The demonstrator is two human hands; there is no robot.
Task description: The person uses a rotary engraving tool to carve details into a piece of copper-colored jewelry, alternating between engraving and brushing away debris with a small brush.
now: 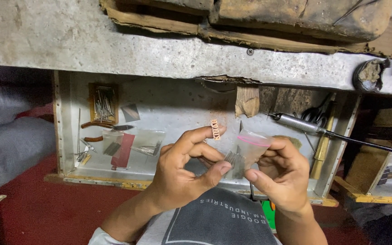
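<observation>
In the head view, both hands are working just above an open metal drawer under a rough, worn tabletop. The left hand and the right hand are together pinching a small clear plastic bag with a pink strip near its top. The bag is soft and wrinkled, and thin metal pins are lying inside it as a grey bundle. The left thumb is pressing on the lower part of the bag, and the left index finger is stretching up and carrying a small copper-coloured ring with an open lattice pattern. The right thumb and fingers are closing on the right side of the bag.

In the drawer, a box of pins, more clear bags and scissors are lying. A slim metal handpiece with a black cable is resting over the right edge.
</observation>
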